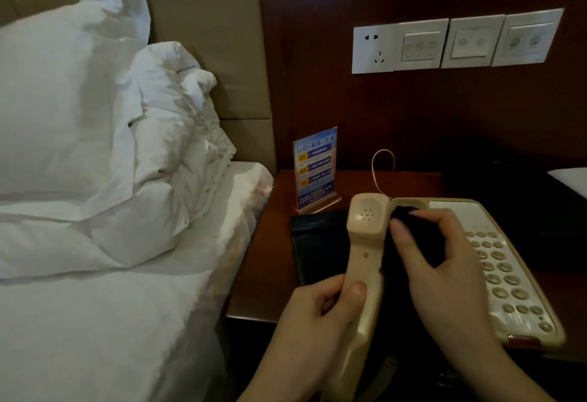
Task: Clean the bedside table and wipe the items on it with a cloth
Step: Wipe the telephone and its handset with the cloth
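Left hand (320, 309) grips beige handset (365, 242) above bedside table (263, 274) front edge; right hand (444, 261) pinches dark cloth (409, 242) against it.

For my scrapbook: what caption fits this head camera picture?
Left hand lifts the beige plastic phone handset while the right hand wipes it with a dark cloth.

A blue stand-up card (315, 169), beyond the fingertips of the left hand (317, 312) at the table's back, bore yellow number tags "01" and "02"; its Chinese headline was too blurred to read surely.
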{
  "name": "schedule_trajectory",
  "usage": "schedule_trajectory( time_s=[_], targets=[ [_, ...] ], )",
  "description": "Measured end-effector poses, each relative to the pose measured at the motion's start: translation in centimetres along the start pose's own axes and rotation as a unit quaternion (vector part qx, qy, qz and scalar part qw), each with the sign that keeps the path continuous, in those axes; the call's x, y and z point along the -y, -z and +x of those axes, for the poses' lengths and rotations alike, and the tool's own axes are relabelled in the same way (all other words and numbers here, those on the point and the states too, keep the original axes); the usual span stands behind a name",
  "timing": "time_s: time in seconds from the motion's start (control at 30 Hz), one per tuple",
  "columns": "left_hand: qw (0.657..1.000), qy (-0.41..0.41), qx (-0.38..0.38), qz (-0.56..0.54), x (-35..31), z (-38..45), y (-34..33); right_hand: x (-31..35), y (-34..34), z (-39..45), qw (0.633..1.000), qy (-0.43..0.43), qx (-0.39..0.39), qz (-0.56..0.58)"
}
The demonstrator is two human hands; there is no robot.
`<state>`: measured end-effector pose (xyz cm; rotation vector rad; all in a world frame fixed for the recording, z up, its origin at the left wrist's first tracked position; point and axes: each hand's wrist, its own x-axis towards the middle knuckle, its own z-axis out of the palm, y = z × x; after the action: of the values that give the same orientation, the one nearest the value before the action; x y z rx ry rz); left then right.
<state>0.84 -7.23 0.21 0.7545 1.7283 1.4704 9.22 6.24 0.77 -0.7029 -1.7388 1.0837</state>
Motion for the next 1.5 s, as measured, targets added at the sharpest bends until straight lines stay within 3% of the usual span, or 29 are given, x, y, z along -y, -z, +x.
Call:
schedule_trajectory(
  time_s=[0.13, 0.37, 0.5, 0.6, 0.73, 0.97, 1.2, 1.4, 1.5],
  targets=[
    [1.000, 0.013, 0.024, 0.010, 0.3, 0.0, 0.0, 0.3, 0.4, 0.6, 1.000, 0.003, -0.023, 0.013],
    [0.991, -0.010, -0.098, -0.093, 0.5, 1.0, 0.3, -0.3, -1.8, -4.5, 0.989, -0.091, 0.110, 0.025],
    [0.975, -0.052, -0.153, -0.150, 0.1, 0.7, 0.3, 0.0, -2.5, -6.3, 0.985, -0.106, 0.132, 0.042],
    [0.972, -0.060, -0.158, -0.164, -0.2, 0.4, -0.1, 0.7, -2.2, -4.6, 0.983, -0.088, 0.148, 0.066],
    [0.976, -0.063, -0.139, -0.158, -0.3, 0.0, -1.0, 1.3, -1.9, -3.3, 0.987, -0.071, 0.116, 0.089],
    [0.949, -0.068, -0.220, -0.218, -0.8, 0.0, 1.2, 1.1, -2.5, -8.5, 0.976, -0.081, 0.199, 0.038],
    [0.960, -0.013, -0.159, -0.228, -0.7, -0.2, -0.7, 1.4, -1.9, -5.1, 0.981, -0.101, 0.144, 0.086],
    [0.967, 0.052, -0.103, -0.227, -1.0, 0.1, 0.6, 1.8, -1.8, -5.9, 0.971, -0.102, 0.201, 0.084],
    [0.982, 0.047, -0.116, -0.144, -1.3, 0.3, 1.4, 1.9, -1.3, -5.9, 0.966, -0.104, 0.219, 0.088]
  ],
)
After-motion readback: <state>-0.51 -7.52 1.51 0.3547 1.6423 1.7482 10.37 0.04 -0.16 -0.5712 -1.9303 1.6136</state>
